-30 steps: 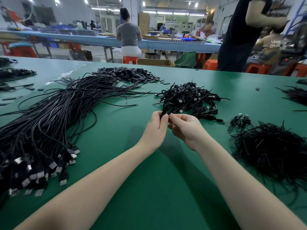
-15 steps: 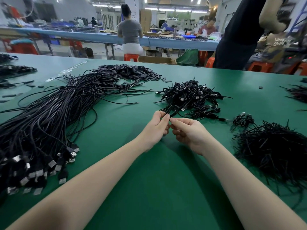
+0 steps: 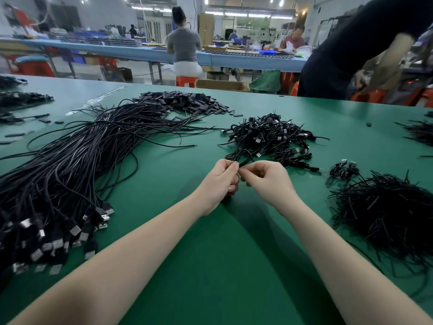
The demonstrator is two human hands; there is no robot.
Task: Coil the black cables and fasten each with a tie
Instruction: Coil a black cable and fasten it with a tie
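From where I look, my two hands meet over the table (image 3: 210,266), left hand (image 3: 219,181) touching right hand (image 3: 269,181). Just behind them lies the heap of coiled cables (image 3: 269,137). Left of that heap sprawls the bundle of loose cables (image 3: 70,165). Right of the heap and nearer me sits the pile of ties (image 3: 386,212). Behind the heap, to its left, lies a pile of small flat pieces (image 3: 182,100).

Both forearms reach forward, the left hand (image 3: 216,181) and right hand (image 3: 269,180) meeting fingertip to fingertip, fingers curled in a pinch.
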